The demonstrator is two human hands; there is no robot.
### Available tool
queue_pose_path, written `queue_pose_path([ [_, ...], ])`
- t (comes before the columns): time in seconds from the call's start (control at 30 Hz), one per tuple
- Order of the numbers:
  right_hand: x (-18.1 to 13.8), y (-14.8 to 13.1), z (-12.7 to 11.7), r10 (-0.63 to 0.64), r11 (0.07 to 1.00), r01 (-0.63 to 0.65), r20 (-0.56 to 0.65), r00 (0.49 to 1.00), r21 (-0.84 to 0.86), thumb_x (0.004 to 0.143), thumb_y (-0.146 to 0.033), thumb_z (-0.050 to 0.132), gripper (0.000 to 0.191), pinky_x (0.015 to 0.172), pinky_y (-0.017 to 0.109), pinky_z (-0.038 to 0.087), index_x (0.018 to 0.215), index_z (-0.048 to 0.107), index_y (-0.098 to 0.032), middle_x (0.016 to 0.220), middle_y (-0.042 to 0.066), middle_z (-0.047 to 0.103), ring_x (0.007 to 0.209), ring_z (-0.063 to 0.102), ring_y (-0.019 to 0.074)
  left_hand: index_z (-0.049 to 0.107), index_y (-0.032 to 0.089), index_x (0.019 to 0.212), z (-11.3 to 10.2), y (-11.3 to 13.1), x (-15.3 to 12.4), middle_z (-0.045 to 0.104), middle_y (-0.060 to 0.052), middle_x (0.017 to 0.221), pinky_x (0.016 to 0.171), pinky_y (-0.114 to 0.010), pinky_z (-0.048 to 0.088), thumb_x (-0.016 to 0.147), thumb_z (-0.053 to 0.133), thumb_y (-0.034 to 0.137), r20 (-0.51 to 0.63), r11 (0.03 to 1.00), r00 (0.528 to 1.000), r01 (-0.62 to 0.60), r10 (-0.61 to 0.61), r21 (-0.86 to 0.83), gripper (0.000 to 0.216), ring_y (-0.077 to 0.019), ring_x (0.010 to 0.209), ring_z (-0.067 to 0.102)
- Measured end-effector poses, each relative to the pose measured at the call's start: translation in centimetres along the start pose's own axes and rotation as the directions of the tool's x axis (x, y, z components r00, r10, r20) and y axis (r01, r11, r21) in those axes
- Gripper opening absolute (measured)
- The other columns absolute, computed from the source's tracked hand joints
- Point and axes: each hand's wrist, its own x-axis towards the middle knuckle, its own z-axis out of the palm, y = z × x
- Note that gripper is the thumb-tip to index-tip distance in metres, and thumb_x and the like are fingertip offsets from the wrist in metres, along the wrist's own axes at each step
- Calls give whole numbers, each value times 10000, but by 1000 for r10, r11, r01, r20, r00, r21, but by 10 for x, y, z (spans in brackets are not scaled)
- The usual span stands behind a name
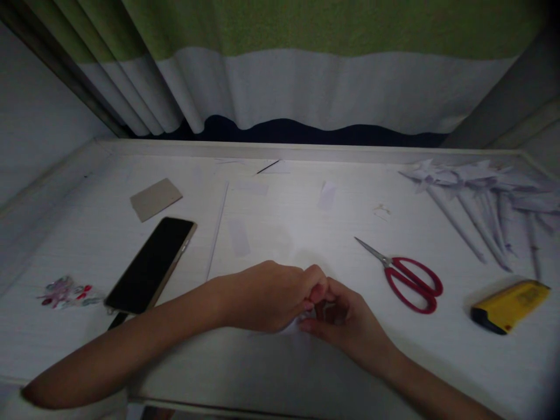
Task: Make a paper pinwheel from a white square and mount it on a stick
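Both hands meet close to the near edge of the table. My left hand point(266, 297) is closed, its fingertips pressed together against those of my right hand. My right hand point(354, 324) is bent in a pinch, thumb low and fingers curled. A small piece of white paper point(294, 326) shows between and below the fingers; the hands hide most of it. To the right of my right hand lie scissors point(409, 280) with red handles, blades pointing up and left. A long thin white paper strip point(217, 227) lies beyond my left forearm.
On the left are a phone point(151, 265), a grey-brown card point(156, 199) and a small pile of shiny bits point(65, 293). Paper flowers with rolled stems point(485, 230) and a yellow cutter point(511, 306) lie at right. Paper scraps point(326, 195) and a thin dark stick point(268, 167) lie farther back.
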Motion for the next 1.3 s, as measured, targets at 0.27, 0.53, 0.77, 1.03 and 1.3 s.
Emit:
queue_pose_path([
  [0.27, -1, -2, -5, -22, 1000, 23, -116, 993, 7, 647, -203, 691, 174, 440, 195, 296, 729, 537, -190, 649, -50, 522, 484, 414, 63, 398, 212, 1124, -12, -6, -18, 551, -24, 1054, 687, -228, 414, 864, 407, 158, -354, 988, 929, 60, -109, -144, 266, -121, 812, 547],
  [0.53, -2, -12, -10, -135, 980, 120, -90, 987, -156, 656, -141, 658, 186, 436, 198, 308, 785, 536, -198, 696, -27, 554, 496, 430, 74, 471, 212, 1066, -16, -26, -38, 580, -5, 1001, 669, -222, 411, 872, 414, 252, -350, 955, 894, 218, -278, -201, 206, -122, 798, 546],
  [0.77, -3, -11, -15, -162, 975, 148, -80, 984, -165, 680, -141, 648, 180, 435, 195, 315, 795, 530, -212, 690, -35, 528, 506, 436, 75, 470, 182, 1014, -3, -28, -29, 542, 33, 668, 501, -189, 338, 872, 410, 363, -112, 884, 951, 218, -287, -413, 237, -94, 576, 472],
  [1.03, 1, -13, -25, -144, 990, 144, 4, 990, -15, 753, -237, 606, 145, 547, 248, 395, 895, 626, -221, 801, 24, 563, 699, 510, 142, 378, 206, 1115, -15, -31, -52, 502, -41, 993, 593, -181, 422, 833, 440, 139, -71, 896, 990, 76, -118, -438, 296, -120, 823, 502],
  [1.3, -1, -18, -28, -199, 979, 201, 74, 977, -22, 753, -260, 614, 126, 514, 246, 365, 870, 620, -216, 778, 19, 564, 631, 480, 124, 584, 203, 902, -10, -36, -40, 487, -10, 973, 752, -211, 421, 768, 572, 100, -161, 907, 985, -117, 55, -405, 170, -117, 890, 498],
])
